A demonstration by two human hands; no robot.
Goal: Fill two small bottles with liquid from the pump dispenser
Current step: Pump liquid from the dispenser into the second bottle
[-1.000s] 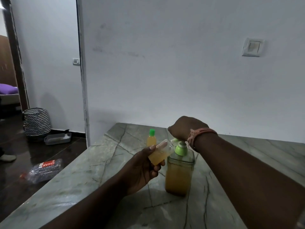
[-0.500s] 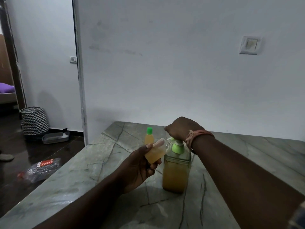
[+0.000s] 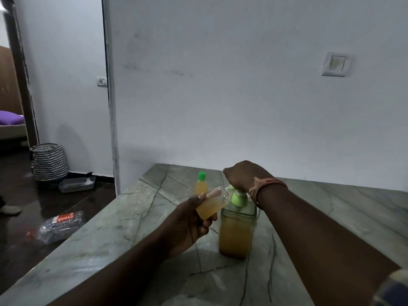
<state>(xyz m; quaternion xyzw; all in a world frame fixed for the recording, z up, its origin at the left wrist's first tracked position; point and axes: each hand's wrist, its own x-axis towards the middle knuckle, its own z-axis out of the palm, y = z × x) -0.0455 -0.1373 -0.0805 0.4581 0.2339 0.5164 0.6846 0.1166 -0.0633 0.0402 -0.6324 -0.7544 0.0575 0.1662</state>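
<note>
A clear pump dispenser [image 3: 237, 233] full of amber liquid, with a green collar, stands on the grey-green marble table [image 3: 123, 235]. My right hand [image 3: 240, 174] rests on top of the pump head and covers it; its fingers are hidden from me. My left hand [image 3: 187, 219] grips a small uncapped bottle [image 3: 210, 206], tilted with its mouth at the pump spout and partly full of amber liquid. A second small bottle [image 3: 201, 185] with a green cap stands upright behind it, filled.
A white wall with a switch plate [image 3: 335, 64] runs behind the table. Left of the table edge lie dark floor, a crumpled plastic bottle [image 3: 58, 225], a grey tray [image 3: 77, 184] and a zigzag-patterned basket [image 3: 49, 161] beside a doorway.
My right hand has pushed the pump head lower. The left hand has kept the tilted bottle at the spout. The view has shifted slightly.
</note>
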